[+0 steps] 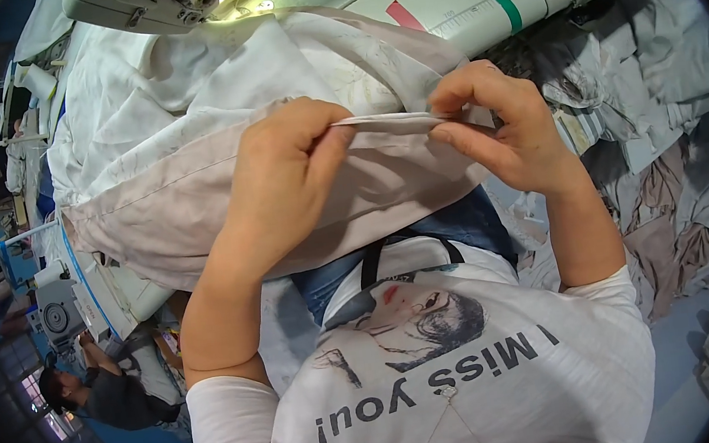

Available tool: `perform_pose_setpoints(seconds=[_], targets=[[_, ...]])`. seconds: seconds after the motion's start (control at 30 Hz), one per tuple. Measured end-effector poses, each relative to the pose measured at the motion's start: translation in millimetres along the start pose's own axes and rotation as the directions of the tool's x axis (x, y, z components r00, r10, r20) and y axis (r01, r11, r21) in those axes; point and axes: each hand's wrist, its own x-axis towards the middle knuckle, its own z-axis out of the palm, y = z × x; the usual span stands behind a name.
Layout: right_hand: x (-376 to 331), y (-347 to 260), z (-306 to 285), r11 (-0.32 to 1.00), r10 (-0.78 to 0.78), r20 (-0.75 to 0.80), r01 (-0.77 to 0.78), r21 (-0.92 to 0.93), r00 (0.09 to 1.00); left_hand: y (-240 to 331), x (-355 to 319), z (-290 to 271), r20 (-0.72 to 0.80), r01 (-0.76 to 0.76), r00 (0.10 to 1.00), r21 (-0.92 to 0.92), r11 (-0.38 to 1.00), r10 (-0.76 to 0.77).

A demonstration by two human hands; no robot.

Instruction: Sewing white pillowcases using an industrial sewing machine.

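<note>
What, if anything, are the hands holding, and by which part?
The left hand and right hand both pinch the pinkish-beige fabric by its folded edge.

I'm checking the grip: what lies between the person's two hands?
In the head view, a folded edge of pale pinkish cloth spans from the left hand to the right hand.

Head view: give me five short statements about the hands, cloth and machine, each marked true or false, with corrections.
1. The left hand and right hand both pinch the pinkish fabric. True.
2. The left hand rests on the sewing machine head. False: it pinches the fabric.
3. Light shines beside the sewing machine head. True.
4. The green strip lies left of that head. False: it lies right.
5. Another person shows at the view's left. True.
</note>
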Motion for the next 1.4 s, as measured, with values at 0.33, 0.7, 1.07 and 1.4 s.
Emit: perform_pose_setpoints(seconds=[0.33,0.7,1.07,1.4], targets=[[-7.1,16.7,-3.2,0.997,-0.063,-0.005,0.063,-0.032,0.998,-6.6,-8.4,-3.2,-0.068,0.191,0.975,-0.212,0.958,-0.209],[-5.0,22.4,-3.8,0.912,0.187,0.012,-0.178,0.369,0.982,-24.7,-21.6,-13.6,-0.075,0.186,0.974,-0.264,0.947,-0.212],[-4.2,21.4,7.5,0.785,0.319,-0.077,-0.217,0.58,0.945,-30.7,-30.3,-12.4,-0.096,0.19,0.968,-0.321,0.928,-0.232],[31.0,-1.0,20.0,0.976,0.205,-0.165,-0.189,0.109,0.965,-1.2,-21.1,-23.7,-0.145,0.051,0.989,0.082,0.995,-0.039]])
